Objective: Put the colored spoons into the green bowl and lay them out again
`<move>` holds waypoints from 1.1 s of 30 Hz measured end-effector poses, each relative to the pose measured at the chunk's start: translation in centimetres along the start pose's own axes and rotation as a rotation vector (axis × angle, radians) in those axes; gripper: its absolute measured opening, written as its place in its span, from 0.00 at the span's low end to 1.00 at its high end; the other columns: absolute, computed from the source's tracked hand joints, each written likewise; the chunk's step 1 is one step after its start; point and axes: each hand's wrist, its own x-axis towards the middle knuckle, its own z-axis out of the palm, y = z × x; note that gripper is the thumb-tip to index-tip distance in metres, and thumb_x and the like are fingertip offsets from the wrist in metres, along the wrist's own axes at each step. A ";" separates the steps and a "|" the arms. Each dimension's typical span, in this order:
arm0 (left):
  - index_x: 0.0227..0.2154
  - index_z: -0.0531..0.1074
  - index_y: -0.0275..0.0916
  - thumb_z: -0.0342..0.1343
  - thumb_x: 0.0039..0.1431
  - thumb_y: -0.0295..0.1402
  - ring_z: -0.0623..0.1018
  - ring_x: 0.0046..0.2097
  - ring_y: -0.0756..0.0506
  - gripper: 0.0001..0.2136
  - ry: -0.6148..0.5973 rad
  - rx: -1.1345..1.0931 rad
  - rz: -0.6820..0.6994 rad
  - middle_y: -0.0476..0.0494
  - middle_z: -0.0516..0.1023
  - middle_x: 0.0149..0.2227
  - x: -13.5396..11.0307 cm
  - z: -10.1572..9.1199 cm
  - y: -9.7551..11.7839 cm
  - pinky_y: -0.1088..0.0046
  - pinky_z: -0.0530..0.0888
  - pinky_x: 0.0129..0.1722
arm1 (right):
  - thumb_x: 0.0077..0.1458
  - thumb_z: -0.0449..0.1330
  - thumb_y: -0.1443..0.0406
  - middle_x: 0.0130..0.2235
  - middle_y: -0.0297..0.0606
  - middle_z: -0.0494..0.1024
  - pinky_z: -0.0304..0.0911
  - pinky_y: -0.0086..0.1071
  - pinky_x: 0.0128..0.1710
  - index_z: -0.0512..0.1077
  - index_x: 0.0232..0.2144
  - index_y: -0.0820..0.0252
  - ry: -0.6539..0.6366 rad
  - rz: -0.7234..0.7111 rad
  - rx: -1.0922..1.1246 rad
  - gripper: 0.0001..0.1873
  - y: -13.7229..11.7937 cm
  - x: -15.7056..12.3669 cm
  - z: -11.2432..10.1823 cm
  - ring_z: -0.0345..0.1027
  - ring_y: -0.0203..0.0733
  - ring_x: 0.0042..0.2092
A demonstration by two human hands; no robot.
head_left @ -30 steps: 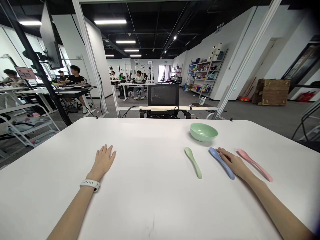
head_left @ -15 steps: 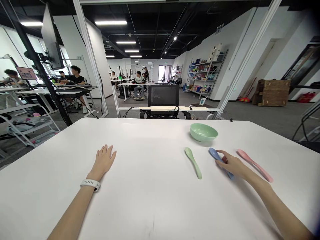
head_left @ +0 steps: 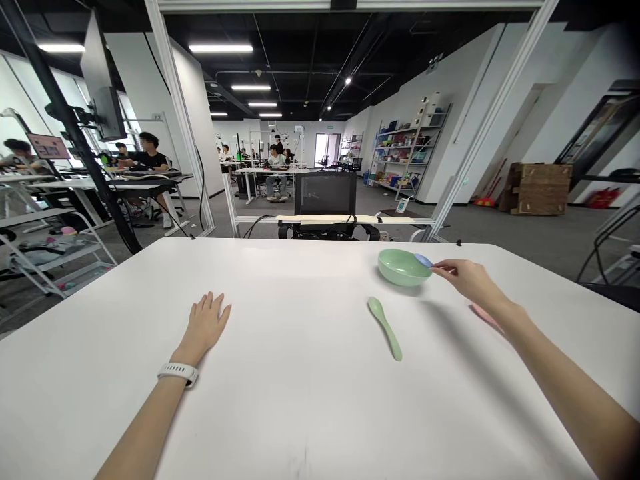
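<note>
My right hand [head_left: 467,279] pinches a blue spoon [head_left: 423,260] near the right side of a green bowl [head_left: 400,269]. The spoon's head overlaps the bowl's right rim; whether the two touch I cannot tell. Most of the handle is hidden by my fingers. Under my right forearm, a pink spoon [head_left: 484,315] shows only in part. A green spoon [head_left: 385,329] lies on the table in front of the bowl. My left hand [head_left: 205,323] rests flat on the table at the left, fingers spread, holding nothing.
The white table [head_left: 280,373] spans the foreground. Beyond its far edge stand a black mesh chair [head_left: 325,195] and a metal frame with posts on both sides. A trolley [head_left: 65,250] is at the left. People sit at desks farther back.
My right hand has lifted the blue spoon off the table and carried it forward to the bowl's right rim. My forearm now covers much of the pink spoon. My left hand stays put.
</note>
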 end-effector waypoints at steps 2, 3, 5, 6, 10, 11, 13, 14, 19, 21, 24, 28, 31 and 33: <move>0.74 0.73 0.32 0.40 0.79 0.43 0.70 0.81 0.28 0.33 0.012 0.002 0.009 0.20 0.71 0.79 0.0 0.1 -0.1 0.39 0.67 0.79 | 0.73 0.60 0.63 0.48 0.55 0.92 0.69 0.37 0.47 0.87 0.42 0.63 -0.035 0.005 -0.095 0.16 -1.3 1.5 0.5 0.82 0.53 0.48; 0.74 0.74 0.32 0.40 0.79 0.43 0.71 0.80 0.28 0.33 0.015 0.003 0.013 0.20 0.71 0.79 0.0 0.1 -0.1 0.38 0.67 0.79 | 0.72 0.60 0.65 0.48 0.56 0.92 0.69 0.37 0.47 0.88 0.41 0.63 -0.048 0.011 -0.131 0.16 -1.9 2.1 1.0 0.82 0.53 0.48; 0.74 0.74 0.32 0.39 0.79 0.43 0.72 0.80 0.28 0.33 0.018 0.006 0.019 0.20 0.72 0.79 0.0 0.2 -0.1 0.38 0.67 0.79 | 0.72 0.60 0.67 0.46 0.56 0.92 0.68 0.37 0.45 0.89 0.40 0.64 -0.058 0.024 -0.169 0.16 -2.9 3.0 1.9 0.82 0.53 0.46; 0.74 0.74 0.32 0.39 0.79 0.43 0.72 0.79 0.28 0.33 0.017 0.007 0.020 0.21 0.72 0.79 0.0 0.3 -0.1 0.38 0.67 0.79 | 0.72 0.60 0.67 0.45 0.57 0.91 0.68 0.37 0.44 0.89 0.40 0.64 -0.061 0.028 -0.177 0.16 -3.3 3.4 2.4 0.82 0.54 0.45; 0.74 0.73 0.32 0.38 0.79 0.44 0.72 0.80 0.28 0.33 0.013 0.008 0.016 0.21 0.72 0.79 -0.1 0.3 -0.2 0.39 0.67 0.79 | 0.72 0.61 0.68 0.43 0.57 0.91 0.70 0.38 0.44 0.91 0.40 0.64 -0.084 0.046 -0.231 0.17 -4.3 4.4 4.2 0.85 0.55 0.45; 0.74 0.73 0.33 0.39 0.79 0.44 0.72 0.79 0.28 0.33 0.014 0.007 0.017 0.22 0.72 0.79 -0.1 0.3 -0.2 0.39 0.67 0.79 | 0.71 0.61 0.68 0.41 0.57 0.91 0.70 0.39 0.45 0.91 0.40 0.64 -0.089 0.054 -0.247 0.16 -4.6 4.5 4.5 0.86 0.56 0.45; 0.74 0.74 0.34 0.41 0.79 0.44 0.72 0.79 0.29 0.32 0.012 0.006 0.018 0.22 0.72 0.79 -0.1 0.2 -0.2 0.39 0.68 0.78 | 0.71 0.62 0.68 0.41 0.56 0.90 0.72 0.41 0.46 0.92 0.40 0.63 -0.087 0.066 -0.276 0.16 -4.9 4.6 4.9 0.86 0.59 0.47; 0.74 0.74 0.35 0.41 0.79 0.44 0.72 0.80 0.29 0.32 0.006 0.007 0.017 0.23 0.72 0.79 0.0 0.1 -0.2 0.39 0.68 0.78 | 0.71 0.61 0.67 0.41 0.57 0.90 0.72 0.42 0.48 0.92 0.41 0.62 -0.083 0.070 -0.287 0.17 -4.9 4.6 5.0 0.86 0.61 0.49; 0.75 0.73 0.34 0.41 0.80 0.44 0.70 0.81 0.29 0.32 -0.016 0.006 0.005 0.23 0.70 0.80 -0.1 0.0 -0.1 0.40 0.67 0.80 | 0.77 0.50 0.60 0.55 0.65 0.89 0.73 0.49 0.58 0.89 0.54 0.67 0.083 0.021 -0.260 0.29 -3.3 3.3 4.3 0.81 0.65 0.59; 0.76 0.72 0.34 0.40 0.80 0.44 0.69 0.81 0.29 0.32 -0.017 0.001 0.004 0.22 0.70 0.80 -0.1 0.0 -0.1 0.39 0.66 0.80 | 0.77 0.46 0.58 0.60 0.68 0.86 0.71 0.51 0.64 0.86 0.58 0.69 0.199 -0.012 -0.173 0.32 -1.5 2.2 3.9 0.79 0.65 0.61; 0.76 0.71 0.32 0.39 0.80 0.44 0.68 0.82 0.29 0.33 -0.025 -0.004 0.003 0.21 0.69 0.81 -0.2 0.1 0.0 0.39 0.64 0.81 | 0.73 0.47 0.54 0.58 0.69 0.86 0.69 0.54 0.69 0.82 0.61 0.70 0.323 -0.024 0.022 0.33 1.8 -0.3 4.2 0.80 0.66 0.61; 0.76 0.71 0.31 0.38 0.79 0.44 0.68 0.82 0.29 0.34 -0.007 -0.007 -0.002 0.20 0.69 0.81 -0.2 0.2 0.1 0.39 0.64 0.81 | 0.72 0.46 0.50 0.62 0.64 0.85 0.69 0.59 0.73 0.80 0.62 0.59 0.284 -0.010 0.115 0.32 5.9 -4.5 6.6 0.79 0.71 0.67; 0.75 0.73 0.32 0.38 0.79 0.43 0.70 0.81 0.29 0.33 0.009 -0.002 0.000 0.21 0.71 0.80 -0.2 0.3 0.0 0.39 0.65 0.80 | 0.71 0.49 0.47 0.66 0.57 0.85 0.68 0.58 0.76 0.81 0.60 0.51 0.152 -0.037 0.125 0.30 7.6 -7.0 8.9 0.75 0.70 0.73; 0.75 0.73 0.33 0.38 0.79 0.43 0.70 0.81 0.29 0.33 0.009 0.003 0.000 0.22 0.71 0.80 -0.1 0.3 0.0 0.40 0.65 0.80 | 0.69 0.51 0.48 0.67 0.57 0.84 0.66 0.59 0.78 0.82 0.58 0.53 0.095 -0.027 0.118 0.29 8.2 -7.8 10.0 0.73 0.69 0.75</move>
